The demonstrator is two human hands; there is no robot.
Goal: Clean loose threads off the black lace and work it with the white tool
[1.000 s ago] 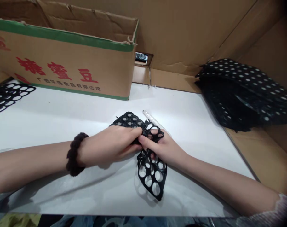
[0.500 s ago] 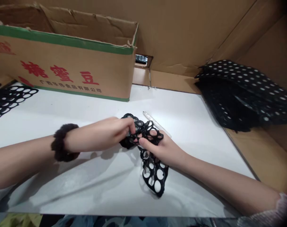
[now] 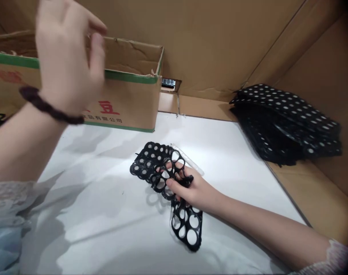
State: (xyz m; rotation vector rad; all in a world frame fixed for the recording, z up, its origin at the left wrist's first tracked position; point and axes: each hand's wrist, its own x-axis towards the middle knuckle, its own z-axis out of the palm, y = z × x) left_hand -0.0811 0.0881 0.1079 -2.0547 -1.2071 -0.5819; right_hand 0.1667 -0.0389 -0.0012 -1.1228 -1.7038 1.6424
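While a cardboard box (image 3: pixel 133 99) stands partly hidden behind the left hand (image 3: pixel 66 57), whose thumb and fingers are parted, the right hand (image 3: pixel 195 189) grips black perforated mesh (image 3: pixel 147 159).

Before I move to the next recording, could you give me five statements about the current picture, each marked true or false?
1. The right hand grips the black mesh. True.
2. The left hand is touching the black stack. False: it is raised, blurred, in front of the box in view, well apart from the black stack.
3. The box is open at the top. True.
4. The dark band is on the right wrist. False: the dark band is on the left wrist.
5. The white stick lies on the table. True.
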